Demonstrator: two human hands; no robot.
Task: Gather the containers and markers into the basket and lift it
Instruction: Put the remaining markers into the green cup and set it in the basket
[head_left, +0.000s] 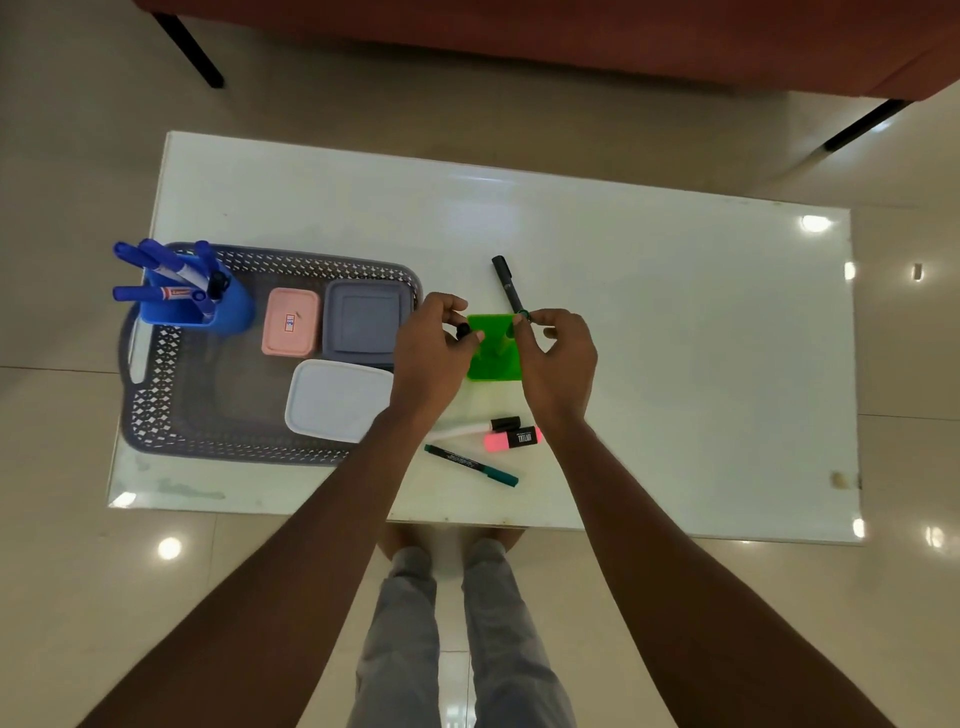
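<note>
A grey perforated basket (156, 410) sits at the table's left. It holds a blue cup (228, 312) full of blue markers (156, 262), a pink container (290, 322), a grey container (361, 322) and a white container (337, 400). A green holder (493, 353) stands just right of the basket. My left hand (428, 353) pinches a small black marker end (461, 330) at the holder's left top corner. My right hand (558, 358) grips a long black marker (505, 283) at its lower end, over the holder's right top corner. The marker's body points up and away.
Near the table's front edge, between my forearms, lie a white marker with a black cap (467, 430), a pink highlighter (514, 439) and a thin green pen (470, 464). The white table (675, 338) stands on a glossy tiled floor. A red sofa (571, 36) is behind it.
</note>
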